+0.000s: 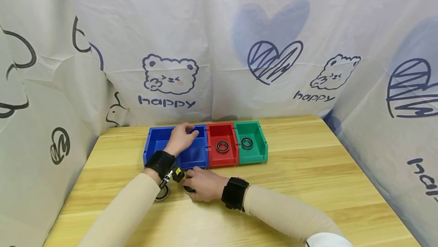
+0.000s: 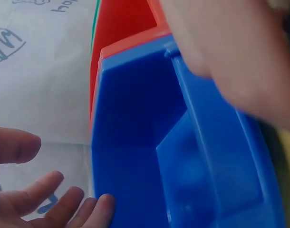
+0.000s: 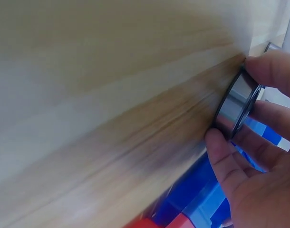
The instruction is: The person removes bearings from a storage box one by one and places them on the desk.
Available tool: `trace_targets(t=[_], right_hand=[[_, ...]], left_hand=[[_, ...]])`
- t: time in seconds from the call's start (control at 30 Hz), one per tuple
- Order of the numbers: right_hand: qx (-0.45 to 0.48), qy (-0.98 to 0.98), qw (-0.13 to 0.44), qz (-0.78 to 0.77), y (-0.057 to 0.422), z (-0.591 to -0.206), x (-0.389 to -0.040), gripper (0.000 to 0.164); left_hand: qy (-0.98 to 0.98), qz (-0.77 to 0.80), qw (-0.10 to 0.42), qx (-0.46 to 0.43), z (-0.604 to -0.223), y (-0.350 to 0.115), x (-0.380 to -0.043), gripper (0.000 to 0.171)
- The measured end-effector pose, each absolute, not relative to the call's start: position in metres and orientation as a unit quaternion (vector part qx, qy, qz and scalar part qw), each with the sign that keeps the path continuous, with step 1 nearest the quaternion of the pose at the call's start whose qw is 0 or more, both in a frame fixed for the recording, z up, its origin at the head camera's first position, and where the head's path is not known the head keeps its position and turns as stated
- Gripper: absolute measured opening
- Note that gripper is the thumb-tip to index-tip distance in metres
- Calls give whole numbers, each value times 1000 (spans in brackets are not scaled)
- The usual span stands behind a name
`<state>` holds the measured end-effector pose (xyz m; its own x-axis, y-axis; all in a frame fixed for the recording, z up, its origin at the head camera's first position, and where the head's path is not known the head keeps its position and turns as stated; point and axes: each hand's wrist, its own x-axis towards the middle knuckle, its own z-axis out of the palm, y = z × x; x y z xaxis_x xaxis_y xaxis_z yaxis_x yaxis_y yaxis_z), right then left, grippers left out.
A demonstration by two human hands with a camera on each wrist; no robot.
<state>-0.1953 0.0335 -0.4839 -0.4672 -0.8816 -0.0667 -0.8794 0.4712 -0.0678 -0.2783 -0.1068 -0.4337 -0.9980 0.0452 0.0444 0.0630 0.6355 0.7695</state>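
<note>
In the head view my left hand [image 1: 180,139] is over the blue bins, its fingers loosely bent and holding nothing. The left wrist view has its thumb and fingers [image 2: 69,204] spread apart beside the back of a blue bin [image 2: 130,109]. Just in front of the bins, my right hand [image 1: 207,184] grips a ball bearing [image 1: 189,189] between thumb and fingers. Seen from the right wrist, that bearing [image 3: 235,104] is tipped on edge close to the wooden tabletop. A second bearing [image 1: 163,194] lies left of it, partly hidden by the left forearm.
Right of the blue bins [image 1: 193,155] stand a red bin [image 1: 224,162] and a green bin [image 1: 263,155], joined in a row. One bearing [image 1: 222,152] lies in the red bin, another [image 1: 242,143] in the green. A printed cloth [image 1: 219,98] hangs behind the wooden table [image 1: 308,171].
</note>
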Motion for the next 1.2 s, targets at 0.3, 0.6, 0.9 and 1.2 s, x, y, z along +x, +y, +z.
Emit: trace_targets(t=[0.3,0.6,0.9,1.2], right_hand=[[-517,854,53,-18,33,-486,-194,29],[-525,849,47,-28,36,-489,-196,30],[-538,842,11,-30,39,-494,-196,33],[-537,843,8,-12,42,-496,-194,42]], left_hand=[[-863,-495,-93,47,-443,-91,-282,45],[-809,-569,-135,67,-448,-85,-282,43],[-775,-601,-183,66,-450,-79,-283,45],[-784,-589,-184,64,-454,-78,-282,46]])
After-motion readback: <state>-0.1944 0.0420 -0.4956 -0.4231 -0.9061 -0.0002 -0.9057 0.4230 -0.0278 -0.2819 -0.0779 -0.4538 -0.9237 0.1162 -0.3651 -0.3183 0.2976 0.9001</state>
